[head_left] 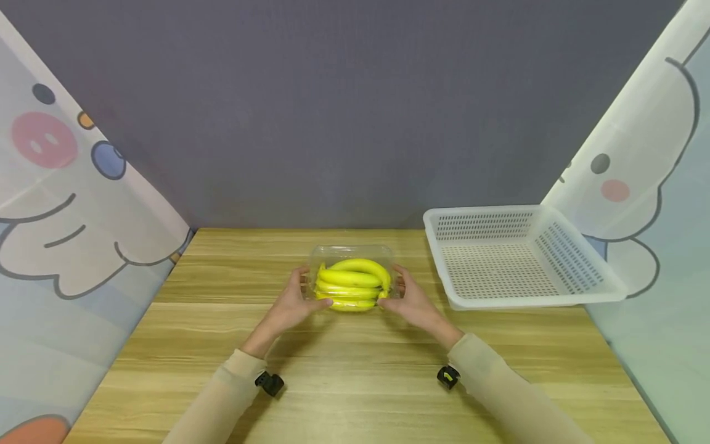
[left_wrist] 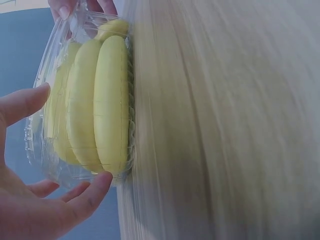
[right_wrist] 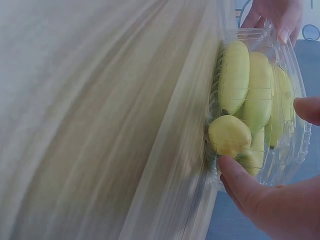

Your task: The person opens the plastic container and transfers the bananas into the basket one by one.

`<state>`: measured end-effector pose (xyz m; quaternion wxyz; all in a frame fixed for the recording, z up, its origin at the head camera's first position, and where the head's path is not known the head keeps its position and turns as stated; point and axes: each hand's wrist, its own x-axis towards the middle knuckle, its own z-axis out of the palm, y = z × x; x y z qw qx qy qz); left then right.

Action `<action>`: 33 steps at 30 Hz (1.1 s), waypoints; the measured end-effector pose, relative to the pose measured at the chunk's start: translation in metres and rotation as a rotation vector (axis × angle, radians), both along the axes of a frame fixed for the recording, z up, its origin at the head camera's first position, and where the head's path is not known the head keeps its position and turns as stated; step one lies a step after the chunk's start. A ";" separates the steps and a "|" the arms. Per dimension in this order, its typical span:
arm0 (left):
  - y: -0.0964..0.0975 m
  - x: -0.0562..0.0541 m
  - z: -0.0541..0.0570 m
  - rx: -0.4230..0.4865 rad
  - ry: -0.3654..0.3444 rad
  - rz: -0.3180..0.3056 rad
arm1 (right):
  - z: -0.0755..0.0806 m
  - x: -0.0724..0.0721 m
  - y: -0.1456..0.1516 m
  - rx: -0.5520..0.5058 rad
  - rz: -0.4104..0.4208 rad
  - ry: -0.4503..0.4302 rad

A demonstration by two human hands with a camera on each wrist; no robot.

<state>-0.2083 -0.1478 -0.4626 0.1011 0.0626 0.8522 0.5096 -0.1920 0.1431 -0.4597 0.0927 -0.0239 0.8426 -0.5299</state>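
Observation:
A clear plastic box [head_left: 350, 253] of yellow bananas [head_left: 355, 280] sits at the middle of the wooden table. My left hand [head_left: 294, 302] holds its left side, thumb over the near top and fingers along the end. On the opposite end, my right hand [head_left: 413, 302] grips the box the same way. In the left wrist view, the bananas [left_wrist: 110, 105] show through the clear wall, and the left fingertips touch the box low down. The right wrist view has a finger of the right hand [right_wrist: 280, 205] against the wall, beside a banana's rounded end.
A white perforated plastic basket [head_left: 452, 271] stands at the right rear of the wooden table [head_left: 355, 382], close to the right hand. Behind the table rises a dark grey wall [head_left: 355, 111]. Cartoon-printed panels [head_left: 61, 234] flank both sides.

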 end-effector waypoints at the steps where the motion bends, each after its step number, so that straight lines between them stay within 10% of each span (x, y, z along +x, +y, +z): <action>1: 0.001 0.001 0.001 -0.008 -0.001 0.001 | 0.000 0.000 0.001 0.000 0.002 0.000; 33: 0.022 0.017 -0.001 -0.001 0.007 -0.046 | 0.000 0.023 0.032 0.048 0.021 0.014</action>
